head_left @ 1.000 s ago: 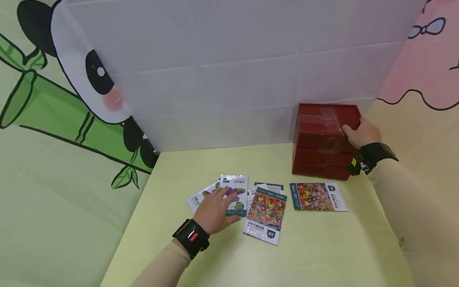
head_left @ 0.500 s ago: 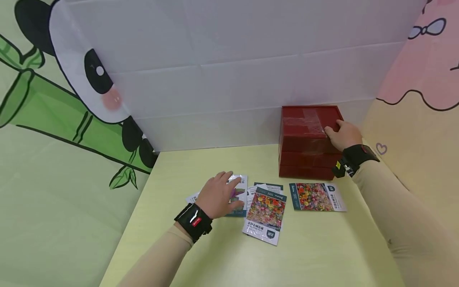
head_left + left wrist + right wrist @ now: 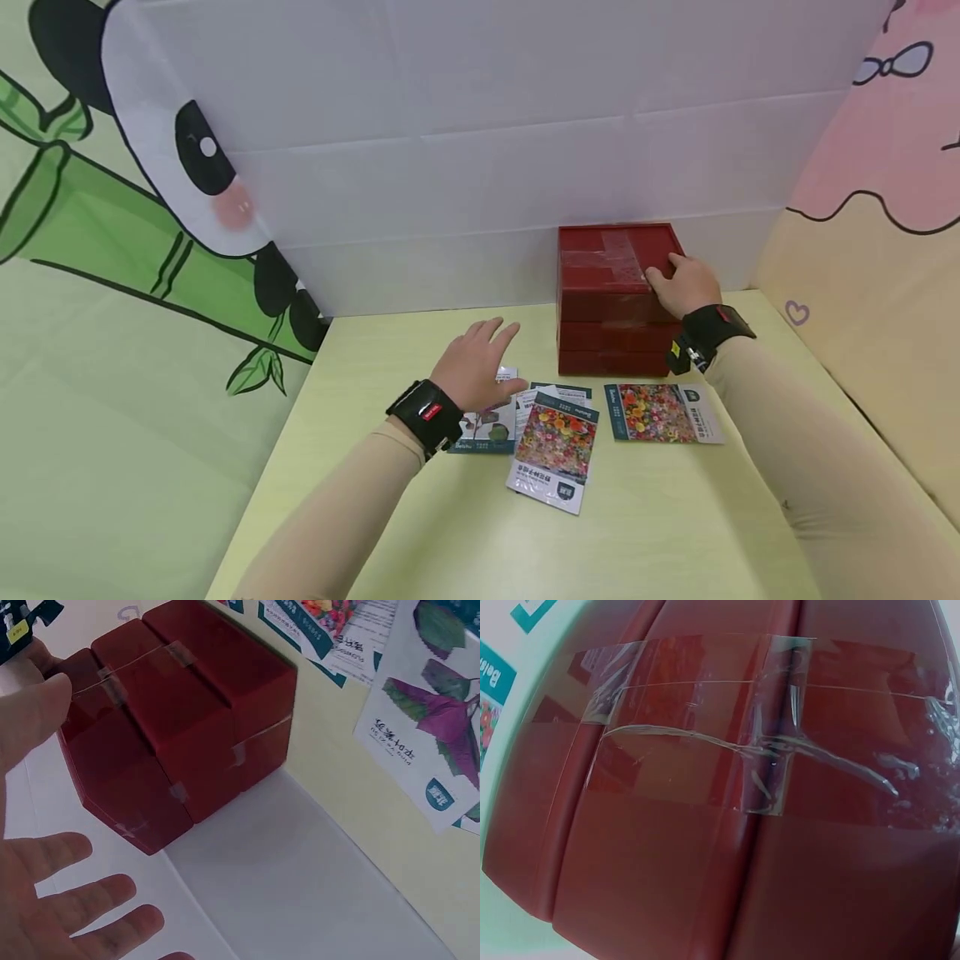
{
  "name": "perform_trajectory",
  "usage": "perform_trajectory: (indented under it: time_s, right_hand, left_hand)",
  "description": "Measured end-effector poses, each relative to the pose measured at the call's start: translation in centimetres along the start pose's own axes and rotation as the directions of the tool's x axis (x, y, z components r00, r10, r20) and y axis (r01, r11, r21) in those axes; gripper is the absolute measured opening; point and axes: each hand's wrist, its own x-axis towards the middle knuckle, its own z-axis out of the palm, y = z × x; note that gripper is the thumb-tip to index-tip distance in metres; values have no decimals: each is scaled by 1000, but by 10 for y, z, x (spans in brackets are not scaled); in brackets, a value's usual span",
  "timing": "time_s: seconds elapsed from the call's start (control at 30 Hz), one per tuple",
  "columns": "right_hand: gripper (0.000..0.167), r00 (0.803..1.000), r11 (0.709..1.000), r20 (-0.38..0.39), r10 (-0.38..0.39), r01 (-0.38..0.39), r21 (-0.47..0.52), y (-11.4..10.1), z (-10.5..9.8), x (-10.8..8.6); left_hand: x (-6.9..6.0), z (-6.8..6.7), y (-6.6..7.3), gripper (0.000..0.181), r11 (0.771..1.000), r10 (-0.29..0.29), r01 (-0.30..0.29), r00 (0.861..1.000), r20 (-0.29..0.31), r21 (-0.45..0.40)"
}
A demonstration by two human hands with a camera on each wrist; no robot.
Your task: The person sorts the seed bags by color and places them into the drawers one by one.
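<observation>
While the red box [image 3: 617, 321] is gripped by the right hand [image 3: 688, 288], thumb on top, at the table's [image 3: 480, 542] back, the left hand [image 3: 471, 372] is spread, clear of it. Probably stiff, lightish; clear tape [image 3: 679, 761] may slip. Opposite sides should be gripped. Front is crowded by packets [image 3: 557, 446].

A creased, whitish backdrop [image 3: 465, 167] stands at the far edge of the pale yellow surface [image 3: 525, 550], a panda's dark eye [image 3: 210, 171] printed at its left. Green bamboo [image 3: 127, 212] slants alongside. On the right, a purple heart [image 3: 797, 312] sits below a pink area [image 3: 870, 150].
</observation>
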Motion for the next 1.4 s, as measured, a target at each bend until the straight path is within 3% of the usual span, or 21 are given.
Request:
perform_trajectory:
  time_s: [0.33,0.8,1.13,1.4]
  right_hand:
    - [63,1000,1000,8,13,-13,-4,-18,13,0]
    - [62,1000,1000,27,0,0,4,-48,28,0]
    - [62,999,1000,27,-19,19,-16,-63,40,1]
    - [60,999,999,26,-44,45,-20,-71,46,-1]
  left_hand:
    - [46,-12,0,90,996,-37,36,999,-1,-76]
    - [111,-10,13,95,999,-43,43,999,6,-6]
    - [130,4,15,96,994,-49,40,995,87,101]
    - [142,17,2,102,984,-76,62,994,81,165]
